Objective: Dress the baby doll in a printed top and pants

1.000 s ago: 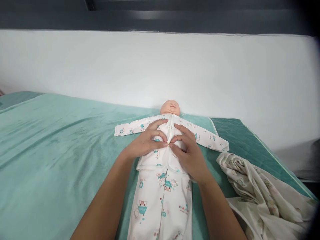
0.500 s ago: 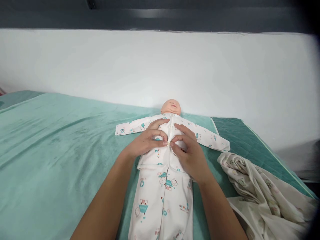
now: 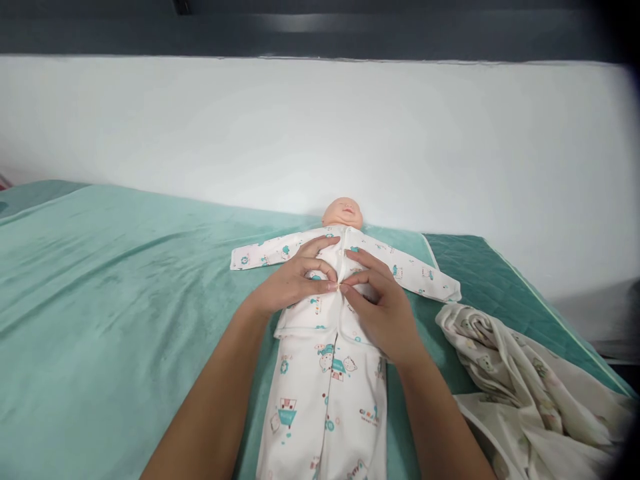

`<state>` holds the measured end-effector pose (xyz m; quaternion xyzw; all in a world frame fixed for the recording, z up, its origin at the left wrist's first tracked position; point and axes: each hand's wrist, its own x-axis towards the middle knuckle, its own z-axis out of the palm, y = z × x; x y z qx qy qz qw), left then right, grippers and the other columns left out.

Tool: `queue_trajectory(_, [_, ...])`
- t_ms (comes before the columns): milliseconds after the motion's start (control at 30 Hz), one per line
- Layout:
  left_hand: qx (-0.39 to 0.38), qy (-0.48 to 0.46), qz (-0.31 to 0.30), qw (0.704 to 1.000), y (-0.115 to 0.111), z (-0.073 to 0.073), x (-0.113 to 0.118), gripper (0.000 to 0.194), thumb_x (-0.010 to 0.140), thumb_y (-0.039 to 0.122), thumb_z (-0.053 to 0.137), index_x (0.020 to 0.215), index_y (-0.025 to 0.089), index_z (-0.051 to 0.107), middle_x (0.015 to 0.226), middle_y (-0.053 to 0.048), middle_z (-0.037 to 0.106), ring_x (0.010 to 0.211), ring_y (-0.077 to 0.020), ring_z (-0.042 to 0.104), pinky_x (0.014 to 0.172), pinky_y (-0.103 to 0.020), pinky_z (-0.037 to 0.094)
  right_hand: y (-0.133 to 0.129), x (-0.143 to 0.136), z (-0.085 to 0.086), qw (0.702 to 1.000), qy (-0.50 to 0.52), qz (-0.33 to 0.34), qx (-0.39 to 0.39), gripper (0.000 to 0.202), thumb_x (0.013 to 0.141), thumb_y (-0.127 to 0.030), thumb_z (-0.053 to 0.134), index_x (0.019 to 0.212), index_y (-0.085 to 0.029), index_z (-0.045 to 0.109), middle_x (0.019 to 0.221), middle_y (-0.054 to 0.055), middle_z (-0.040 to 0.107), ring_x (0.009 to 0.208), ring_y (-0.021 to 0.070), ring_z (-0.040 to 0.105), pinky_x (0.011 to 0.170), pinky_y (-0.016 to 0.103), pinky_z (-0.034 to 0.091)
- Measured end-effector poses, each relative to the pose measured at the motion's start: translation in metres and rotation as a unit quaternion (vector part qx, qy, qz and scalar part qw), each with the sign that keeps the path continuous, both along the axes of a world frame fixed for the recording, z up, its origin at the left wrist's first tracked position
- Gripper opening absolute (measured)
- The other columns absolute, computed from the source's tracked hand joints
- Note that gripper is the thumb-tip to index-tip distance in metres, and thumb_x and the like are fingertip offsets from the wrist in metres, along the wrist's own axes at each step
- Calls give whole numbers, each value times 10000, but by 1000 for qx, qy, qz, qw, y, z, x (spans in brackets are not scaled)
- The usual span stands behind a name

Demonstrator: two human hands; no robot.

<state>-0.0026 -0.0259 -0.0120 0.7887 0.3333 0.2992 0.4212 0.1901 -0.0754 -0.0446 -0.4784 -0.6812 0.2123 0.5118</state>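
Observation:
A baby doll [image 3: 343, 212] lies on its back, dressed in a white printed jacket [image 3: 313, 319] and matching white trousers [image 3: 300, 400]. Its sleeves stretch out to both sides. My left hand [image 3: 295, 283] pinches the jacket's front edge at the middle of the chest with thumb and forefinger. From the other side, my right hand [image 3: 383, 300] pinches the opposite front edge, its fingertips meeting those of my left hand. A small pale fastening shows faintly between the fingertips; its details are mostly hidden.
The bed has a light green sheet [image 3: 125, 280] and a darker green quilted mat [image 3: 480, 280] on the right. A crumpled pale printed cloth [image 3: 525, 380] lies right of the doll. Behind stands a white wall [image 3: 300, 133] below a dark panel [image 3: 300, 30].
Both hands keep their pinch at the jacket front. The right fingertips have shifted very slightly; the view has tilted a little.

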Motion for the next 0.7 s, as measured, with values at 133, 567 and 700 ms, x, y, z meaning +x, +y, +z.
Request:
queue_trajectory(133, [-1, -3, -3, 1000, -1, 0, 1, 93, 834, 335, 680, 861, 246, 681, 1615, 36, 252, 1518, -261, 146, 1160, -436, 338, 0, 2, 1, 1000, 24, 11, -11, 98, 880, -237, 611, 847, -275, 695, 1380, -7, 589, 1398, 234, 412, 1153, 484, 329])
queue_trajectory(567, [37, -15, 15, 999, 1, -6, 4, 106, 819, 346, 695, 828, 241, 682, 1578, 11, 319, 1495, -273, 198, 1204, -477, 222, 0, 1, 2, 999, -13, 30, 6, 84, 846, -268, 673, 921, -282, 637, 1415, 8, 542, 1408, 230, 375, 1155, 491, 300])
queue_trajectory(700, [-10, -89, 28, 996, 0, -6, 6, 111, 806, 331, 713, 807, 224, 681, 1535, -18, 411, 1457, -276, 298, 1182, -436, 236, 0, -2, 4, 995, 95, 28, -31, 40, 826, -234, 665, 845, -256, 638, 1365, -2, 588, 1368, 221, 435, 1158, 447, 296])
